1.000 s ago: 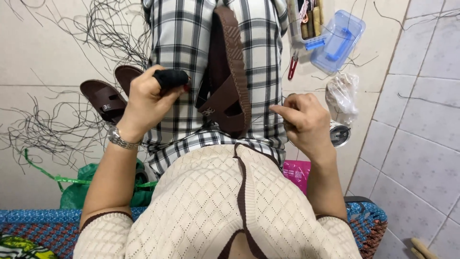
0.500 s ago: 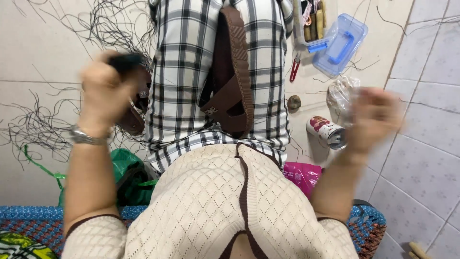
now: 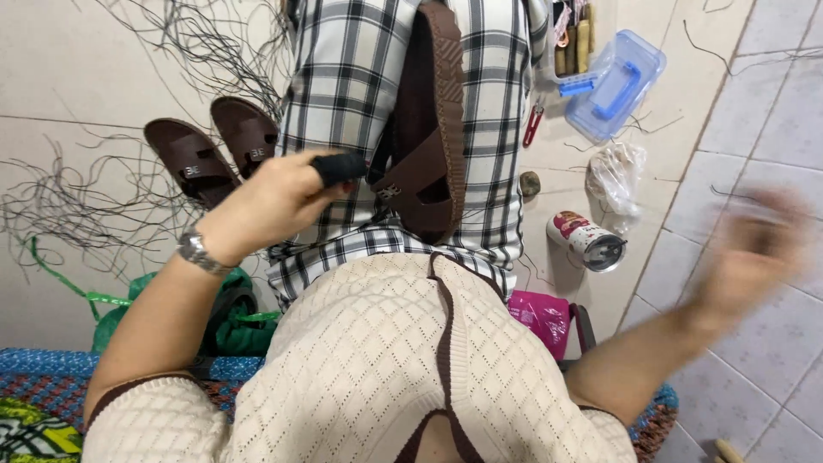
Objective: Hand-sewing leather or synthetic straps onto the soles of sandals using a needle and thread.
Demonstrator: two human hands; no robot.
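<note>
A brown sandal [image 3: 429,129] lies sole-side up on my lap, against my checked trousers [image 3: 343,77]. My left hand [image 3: 266,201] grips a short black-handled tool [image 3: 339,165], whose tip is at the sandal's strap. My right hand [image 3: 746,249] is flung out to the right over the tiled floor. It is badly blurred, so I cannot make out its fingers or anything in them.
Two more brown sandals [image 3: 210,154] sit on the floor at left among loose black threads [image 3: 77,206]. At right are a blue plastic box [image 3: 615,81], a red-handled tool [image 3: 533,126], a crumpled clear bag [image 3: 617,176], a can [image 3: 587,240] and a pink bag [image 3: 540,313]. A green bag [image 3: 231,317] lies by my left leg.
Both hands were at the sandal, then swung apart. The left hand is now back at the strap with the tool, while the right hand has moved farther right.
</note>
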